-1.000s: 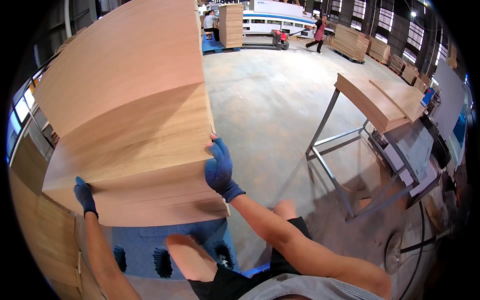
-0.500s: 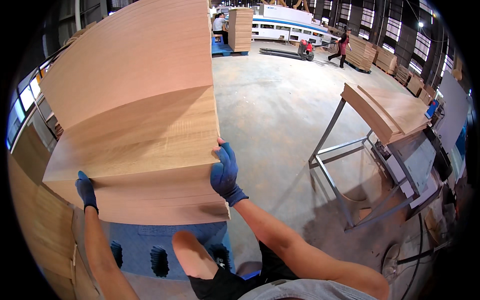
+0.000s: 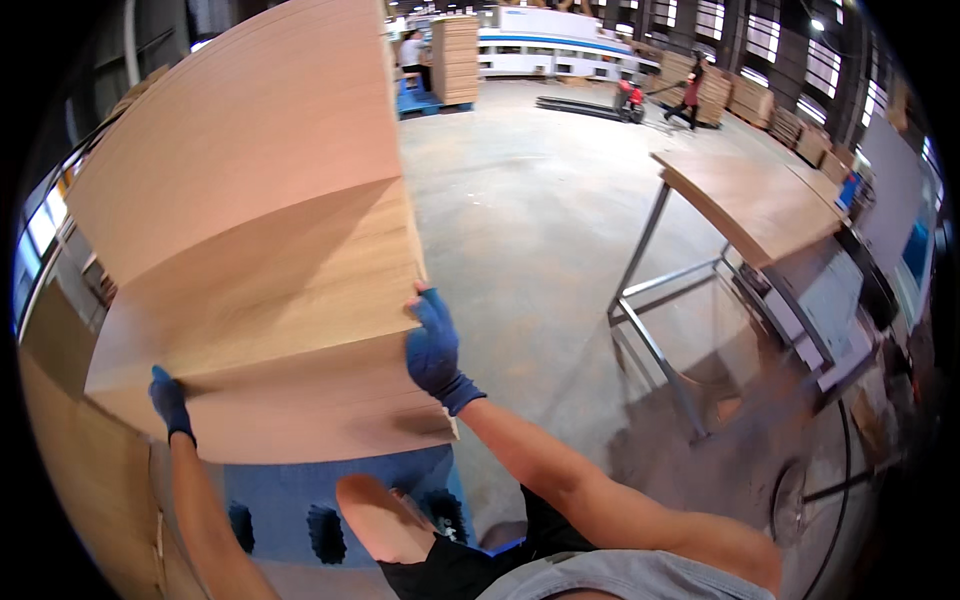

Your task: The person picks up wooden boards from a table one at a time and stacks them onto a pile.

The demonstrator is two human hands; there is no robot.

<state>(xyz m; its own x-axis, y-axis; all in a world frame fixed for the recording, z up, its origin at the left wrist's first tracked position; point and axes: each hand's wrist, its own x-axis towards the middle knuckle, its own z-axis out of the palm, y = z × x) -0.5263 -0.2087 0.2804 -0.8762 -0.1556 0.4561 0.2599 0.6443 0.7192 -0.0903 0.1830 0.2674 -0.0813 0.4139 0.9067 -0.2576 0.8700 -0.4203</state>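
A large thin wooden sheet point(image 3: 250, 180) is lifted and bent upward over a stack of similar sheets point(image 3: 300, 410). My left hand point(image 3: 168, 400), in a blue glove, grips the sheet's left edge. My right hand point(image 3: 432, 345), also gloved in blue, grips its right edge near the corner of the stack. The stack rests on a blue pallet point(image 3: 330, 500), just above my bare knee point(image 3: 375, 515).
A metal-framed table point(image 3: 660, 300) topped with wooden boards point(image 3: 745, 200) stands to the right on the concrete floor point(image 3: 520, 210). More sheets point(image 3: 80, 480) lean at the lower left. Far back are board stacks, a red pallet truck point(image 3: 630, 98) and two people.
The sheet has been lifted a little higher and both my hands moved slightly along its edges. The view has shifted, and the distant person with the pallet truck moved.
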